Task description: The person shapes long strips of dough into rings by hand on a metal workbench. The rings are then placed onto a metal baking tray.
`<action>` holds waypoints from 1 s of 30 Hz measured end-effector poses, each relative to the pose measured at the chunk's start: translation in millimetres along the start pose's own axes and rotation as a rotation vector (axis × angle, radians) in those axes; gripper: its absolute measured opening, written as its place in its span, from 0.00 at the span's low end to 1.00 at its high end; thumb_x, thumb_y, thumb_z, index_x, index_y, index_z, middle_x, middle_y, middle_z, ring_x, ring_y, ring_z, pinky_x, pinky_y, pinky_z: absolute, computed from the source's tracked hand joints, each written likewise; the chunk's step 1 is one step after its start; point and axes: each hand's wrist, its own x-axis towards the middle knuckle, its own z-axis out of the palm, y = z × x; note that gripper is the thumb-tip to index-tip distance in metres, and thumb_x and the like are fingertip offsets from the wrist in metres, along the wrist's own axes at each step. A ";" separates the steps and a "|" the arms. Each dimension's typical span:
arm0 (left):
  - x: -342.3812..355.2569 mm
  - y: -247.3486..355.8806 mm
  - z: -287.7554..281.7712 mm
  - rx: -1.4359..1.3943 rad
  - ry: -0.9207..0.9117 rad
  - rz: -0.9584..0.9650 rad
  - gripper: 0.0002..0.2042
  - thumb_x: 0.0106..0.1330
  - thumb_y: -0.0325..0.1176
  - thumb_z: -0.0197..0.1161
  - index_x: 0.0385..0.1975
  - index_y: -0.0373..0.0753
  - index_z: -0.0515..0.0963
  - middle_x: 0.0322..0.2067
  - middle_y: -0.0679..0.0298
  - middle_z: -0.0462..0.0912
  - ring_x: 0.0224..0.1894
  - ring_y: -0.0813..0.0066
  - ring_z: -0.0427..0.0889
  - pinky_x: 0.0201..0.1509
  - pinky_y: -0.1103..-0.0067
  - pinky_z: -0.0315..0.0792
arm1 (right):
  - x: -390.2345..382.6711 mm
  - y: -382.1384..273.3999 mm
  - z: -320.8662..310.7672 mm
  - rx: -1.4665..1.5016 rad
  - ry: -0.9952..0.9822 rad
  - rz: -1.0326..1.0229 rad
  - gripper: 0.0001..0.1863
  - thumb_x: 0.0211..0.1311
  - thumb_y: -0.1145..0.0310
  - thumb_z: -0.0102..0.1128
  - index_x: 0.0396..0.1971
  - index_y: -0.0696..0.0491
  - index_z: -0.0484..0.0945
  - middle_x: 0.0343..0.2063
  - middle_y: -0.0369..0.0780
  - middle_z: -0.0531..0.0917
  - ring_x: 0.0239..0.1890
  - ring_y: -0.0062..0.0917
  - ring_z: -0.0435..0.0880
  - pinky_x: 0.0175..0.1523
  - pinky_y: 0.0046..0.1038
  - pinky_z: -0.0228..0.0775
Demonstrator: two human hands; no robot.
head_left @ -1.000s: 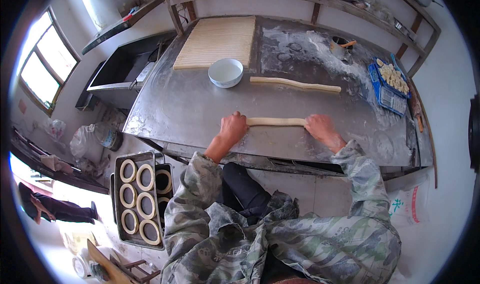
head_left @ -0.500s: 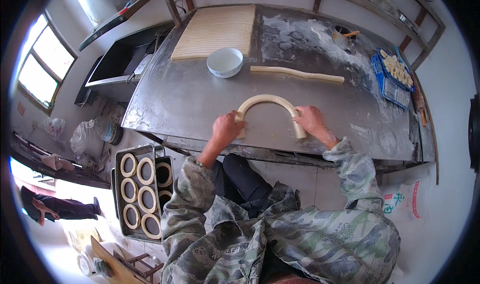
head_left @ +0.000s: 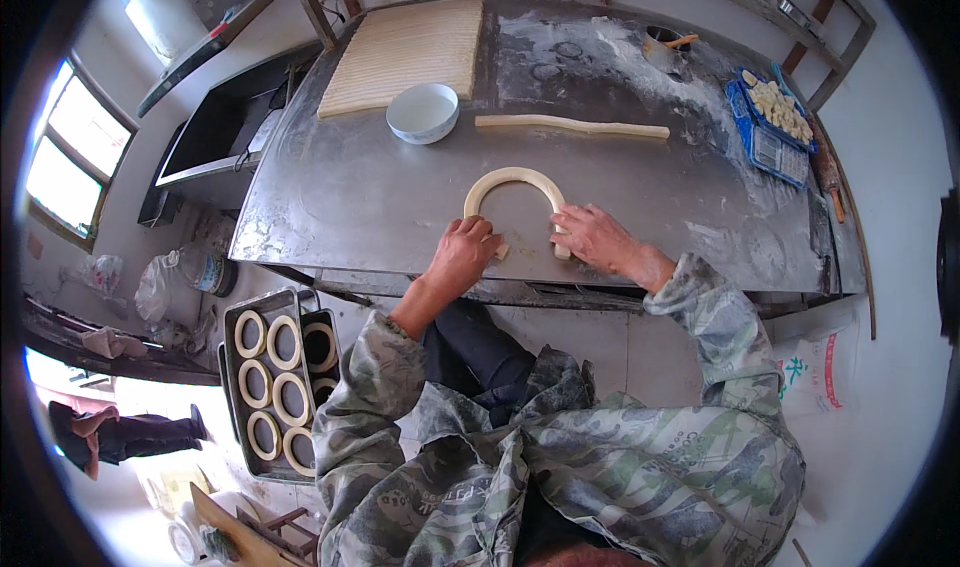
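Observation:
On the steel table, a pale dough rope is bent into a horseshoe, its ends toward me. My left hand has curled fingers on the left end, and my right hand grips the right end. Beyond them lie a straight dough rope, a white bowl and a slab of ridged dough. My camouflage sleeves reach in from below.
Trays of dough rings stand below left. At the right are a blue scale with dough pieces, a rolling pin and a metal pot. A sink and another person's legs are at left.
The dough rope between my hands went from straight to a horseshoe, and both hands have moved closer together, drawing its ends inward.

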 end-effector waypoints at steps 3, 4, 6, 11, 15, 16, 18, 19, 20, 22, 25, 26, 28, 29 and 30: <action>7.9 12.9 11.6 0.034 0.056 -0.093 0.10 0.56 0.29 0.64 0.38 0.42 0.83 0.39 0.62 0.77 0.51 0.61 0.77 0.55 0.64 0.70 | 17.0 -1.5 -4.6 0.045 -0.035 -0.015 0.09 0.60 0.65 0.60 0.37 0.51 0.84 0.48 0.38 0.81 0.59 0.34 0.76 0.59 0.39 0.70; 9.5 16.0 15.2 0.031 0.075 -0.111 0.09 0.56 0.30 0.63 0.37 0.42 0.82 0.38 0.62 0.77 0.51 0.61 0.77 0.54 0.64 0.70 | 19.8 -3.6 1.8 0.099 0.028 0.026 0.08 0.59 0.65 0.61 0.35 0.51 0.84 0.46 0.37 0.81 0.59 0.33 0.76 0.59 0.38 0.70; 8.8 20.6 21.4 0.030 0.112 -0.153 0.07 0.57 0.30 0.63 0.36 0.42 0.82 0.37 0.63 0.76 0.50 0.62 0.77 0.54 0.63 0.70 | 26.0 -11.2 17.0 0.213 0.155 0.100 0.07 0.58 0.65 0.62 0.32 0.51 0.84 0.44 0.37 0.81 0.57 0.32 0.77 0.59 0.37 0.70; 8.5 20.6 33.7 0.114 0.185 -0.148 0.09 0.57 0.32 0.66 0.38 0.44 0.83 0.39 0.64 0.78 0.50 0.64 0.78 0.56 0.64 0.71 | 34.4 -21.6 31.1 0.296 0.185 0.155 0.09 0.57 0.67 0.65 0.36 0.54 0.83 0.48 0.39 0.83 0.59 0.34 0.78 0.62 0.38 0.69; 6.6 20.6 39.7 0.098 0.215 -0.158 0.09 0.57 0.31 0.66 0.37 0.43 0.82 0.39 0.64 0.78 0.50 0.64 0.78 0.57 0.64 0.71 | 36.9 -28.4 38.2 0.339 0.183 0.151 0.13 0.57 0.69 0.65 0.41 0.57 0.82 0.50 0.42 0.83 0.58 0.35 0.79 0.62 0.38 0.69; 6.9 21.3 39.9 0.077 0.210 -0.150 0.09 0.57 0.31 0.65 0.37 0.42 0.82 0.39 0.64 0.78 0.50 0.63 0.78 0.57 0.64 0.71 | 36.1 -29.3 40.3 0.341 0.196 0.150 0.13 0.57 0.70 0.65 0.42 0.58 0.81 0.50 0.42 0.83 0.57 0.35 0.79 0.62 0.38 0.69; 7.0 21.4 39.5 0.039 0.200 -0.137 0.09 0.57 0.30 0.65 0.37 0.41 0.82 0.40 0.64 0.78 0.50 0.63 0.78 0.57 0.64 0.71 | 36.7 -31.6 43.4 0.346 0.223 0.146 0.14 0.57 0.71 0.64 0.43 0.60 0.81 0.50 0.43 0.83 0.56 0.36 0.80 0.62 0.38 0.70; 7.0 21.3 39.1 0.019 0.206 -0.129 0.09 0.56 0.30 0.65 0.38 0.40 0.82 0.39 0.63 0.78 0.49 0.63 0.78 0.57 0.64 0.71 | 37.6 -32.3 44.2 0.350 0.241 0.132 0.14 0.57 0.72 0.64 0.43 0.60 0.80 0.50 0.44 0.83 0.55 0.37 0.80 0.61 0.38 0.70; 7.1 21.6 38.8 -0.002 0.212 -0.121 0.10 0.56 0.30 0.65 0.38 0.40 0.82 0.39 0.63 0.78 0.49 0.62 0.78 0.57 0.64 0.71 | 38.4 -32.9 44.9 0.354 0.260 0.118 0.14 0.57 0.73 0.63 0.43 0.61 0.80 0.50 0.44 0.83 0.54 0.37 0.81 0.61 0.38 0.70; 8.6 20.6 40.3 -0.052 0.232 -0.102 0.10 0.56 0.29 0.64 0.38 0.39 0.82 0.39 0.62 0.79 0.48 0.61 0.79 0.57 0.64 0.71 | 40.5 -33.0 43.5 0.366 0.265 0.100 0.14 0.57 0.74 0.62 0.43 0.61 0.80 0.49 0.45 0.83 0.51 0.38 0.81 0.60 0.38 0.71; 10.3 19.1 40.9 -0.121 0.246 -0.088 0.11 0.55 0.28 0.64 0.39 0.38 0.82 0.40 0.61 0.79 0.47 0.59 0.79 0.57 0.65 0.72 | 44.6 -34.0 40.5 0.380 0.246 0.082 0.14 0.57 0.76 0.61 0.44 0.61 0.80 0.49 0.46 0.83 0.49 0.39 0.82 0.58 0.38 0.72; 10.2 18.7 40.5 -0.130 0.236 -0.094 0.12 0.55 0.28 0.64 0.39 0.37 0.82 0.41 0.61 0.80 0.47 0.59 0.79 0.56 0.65 0.72 | 46.1 -34.8 39.4 0.376 0.254 0.071 0.14 0.57 0.76 0.61 0.44 0.61 0.80 0.49 0.46 0.83 0.48 0.39 0.82 0.58 0.38 0.72; 9.9 18.3 40.1 -0.149 0.203 -0.106 0.12 0.55 0.27 0.65 0.40 0.37 0.82 0.41 0.60 0.80 0.47 0.58 0.79 0.56 0.65 0.73 | 45.4 -34.5 42.5 0.368 0.259 0.067 0.14 0.57 0.75 0.61 0.44 0.61 0.80 0.49 0.46 0.83 0.48 0.39 0.82 0.57 0.38 0.73; 9.6 18.1 39.7 -0.158 0.182 -0.115 0.13 0.55 0.27 0.65 0.41 0.37 0.82 0.42 0.60 0.80 0.47 0.57 0.79 0.55 0.65 0.73 | 44.7 -33.5 44.8 0.366 0.255 0.071 0.15 0.57 0.73 0.62 0.44 0.61 0.80 0.50 0.46 0.83 0.48 0.39 0.82 0.57 0.38 0.73; 9.8 16.1 37.1 -0.162 0.163 -0.123 0.13 0.55 0.27 0.65 0.41 0.38 0.83 0.42 0.60 0.80 0.47 0.57 0.79 0.55 0.65 0.74 | 46.8 -32.5 43.5 0.362 0.255 0.071 0.15 0.57 0.72 0.63 0.44 0.61 0.81 0.50 0.46 0.82 0.49 0.39 0.81 0.57 0.37 0.73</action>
